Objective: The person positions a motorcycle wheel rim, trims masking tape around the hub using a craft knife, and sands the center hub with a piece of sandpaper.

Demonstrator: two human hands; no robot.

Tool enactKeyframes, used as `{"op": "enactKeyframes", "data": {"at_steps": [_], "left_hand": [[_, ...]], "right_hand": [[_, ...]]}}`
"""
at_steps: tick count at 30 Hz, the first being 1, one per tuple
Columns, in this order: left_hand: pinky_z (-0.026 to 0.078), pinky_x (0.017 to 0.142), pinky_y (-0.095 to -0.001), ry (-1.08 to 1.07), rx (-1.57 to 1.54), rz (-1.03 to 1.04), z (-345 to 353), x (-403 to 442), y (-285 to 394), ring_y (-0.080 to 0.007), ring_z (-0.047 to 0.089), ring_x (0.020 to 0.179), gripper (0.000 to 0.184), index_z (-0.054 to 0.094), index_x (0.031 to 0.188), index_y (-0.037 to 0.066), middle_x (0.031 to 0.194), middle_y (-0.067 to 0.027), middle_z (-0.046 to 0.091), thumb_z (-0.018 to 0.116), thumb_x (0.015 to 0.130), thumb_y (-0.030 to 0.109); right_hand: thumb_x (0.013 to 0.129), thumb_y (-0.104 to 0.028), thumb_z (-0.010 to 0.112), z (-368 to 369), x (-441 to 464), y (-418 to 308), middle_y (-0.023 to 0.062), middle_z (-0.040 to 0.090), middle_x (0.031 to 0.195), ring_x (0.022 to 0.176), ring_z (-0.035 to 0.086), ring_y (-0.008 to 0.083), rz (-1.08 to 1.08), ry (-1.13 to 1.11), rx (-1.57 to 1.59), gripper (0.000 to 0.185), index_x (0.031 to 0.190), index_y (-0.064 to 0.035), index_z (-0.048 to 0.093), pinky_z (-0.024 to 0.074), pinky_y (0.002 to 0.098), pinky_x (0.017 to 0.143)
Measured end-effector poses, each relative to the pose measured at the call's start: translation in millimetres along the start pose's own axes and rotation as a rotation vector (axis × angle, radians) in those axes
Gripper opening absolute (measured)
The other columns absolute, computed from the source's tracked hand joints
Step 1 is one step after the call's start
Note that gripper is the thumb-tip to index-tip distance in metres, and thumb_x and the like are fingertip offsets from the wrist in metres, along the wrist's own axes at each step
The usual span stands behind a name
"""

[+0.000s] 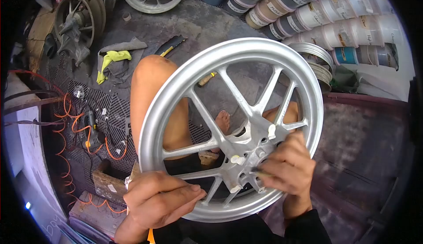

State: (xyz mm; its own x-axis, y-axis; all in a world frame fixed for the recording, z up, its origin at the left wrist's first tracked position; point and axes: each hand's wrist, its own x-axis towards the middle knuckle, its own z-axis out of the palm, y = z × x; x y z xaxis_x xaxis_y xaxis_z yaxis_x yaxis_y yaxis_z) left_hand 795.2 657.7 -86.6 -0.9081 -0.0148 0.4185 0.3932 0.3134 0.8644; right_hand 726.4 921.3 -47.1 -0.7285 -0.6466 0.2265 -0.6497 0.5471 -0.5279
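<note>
A silver spoked wheel rim [154,107] stands tilted in front of me, over my legs. Pale plugs, such as one plug [272,131], stick out around its hub [253,156]. My left hand [161,197] is at the lower left of the wheel, in front of its edge, thumb and fingers pressed together. Whatever it may pinch is hidden. At the right of the hub, my right hand [288,164] is closed, slightly blurred, around a thin dark-tipped object [256,170] that points at the hub. Most of that object is covered by the fingers.
Stacked labelled tubs [304,14] fill the upper right. More wheels [79,19] stand at upper left, and silver rims [313,59] lie beside the tubs. On the floor are a yellow cloth [112,61], a coiled orange hose [66,156] and a wooden box [108,184].
</note>
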Motion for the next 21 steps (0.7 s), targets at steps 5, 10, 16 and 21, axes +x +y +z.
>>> {"op": "enactKeyframes", "data": {"at_steps": [5, 10, 16, 21], "left_hand": [[0.046, 0.052, -0.025, -0.047, -0.012, -0.016, -1.2, -2.6, 0.8, -0.015, 0.06, 0.062, 0.025, 0.067, 0.086, 0.005, 0.078, -0.0082, 0.064, 0.086, 0.07, 0.004], [0.046, 0.051, -0.0249, -0.058, -0.007, 0.008, -3.4, -0.8, -0.5, -0.015, 0.06, 0.061, 0.026, 0.067, 0.086, 0.005, 0.078, -0.0083, 0.063, 0.086, 0.07, 0.004], [0.046, 0.052, -0.0248, -0.057, -0.003, -0.007, -4.5, -1.8, 0.1, -0.0151, 0.06, 0.061, 0.027, 0.067, 0.085, 0.005, 0.078, -0.0083, 0.064, 0.087, 0.068, 0.005], [0.046, 0.048, -0.0269, -0.024, 0.009, -0.022, -4.9, 1.3, 1.1, -0.0148, 0.063, 0.057, 0.031, 0.072, 0.09, 0.008, 0.075, -0.0036, 0.066, 0.089, 0.065, 0.004]], "right_hand": [[0.063, -0.036, 0.083, -2.4, 4.8, -3.4, 0.0024, 0.059, 0.069, 0.06, 0.054, 0.0203, -0.07, -0.012, 0.023, 0.033, 0.074, -0.0061, 0.073, 0.0385, 0.0372, 0.062], [0.063, -0.036, 0.083, -5.6, 0.1, 3.1, 0.0029, 0.061, 0.07, 0.062, 0.054, 0.0207, -0.013, 0.104, -0.004, 0.033, 0.074, -0.0061, 0.073, 0.0394, 0.0372, 0.063], [0.07, -0.032, 0.084, -6.9, -1.0, 10.3, 0.0046, 0.057, 0.067, 0.061, 0.054, 0.0216, 0.013, 0.136, -0.012, 0.031, 0.073, -0.0052, 0.069, 0.0397, 0.0352, 0.062], [0.06, -0.022, 0.084, -8.5, -0.7, 10.7, 0.0044, 0.062, 0.071, 0.063, 0.055, 0.0224, 0.054, 0.144, -0.059, 0.027, 0.077, -0.0049, 0.073, 0.04, 0.0355, 0.064]]}}
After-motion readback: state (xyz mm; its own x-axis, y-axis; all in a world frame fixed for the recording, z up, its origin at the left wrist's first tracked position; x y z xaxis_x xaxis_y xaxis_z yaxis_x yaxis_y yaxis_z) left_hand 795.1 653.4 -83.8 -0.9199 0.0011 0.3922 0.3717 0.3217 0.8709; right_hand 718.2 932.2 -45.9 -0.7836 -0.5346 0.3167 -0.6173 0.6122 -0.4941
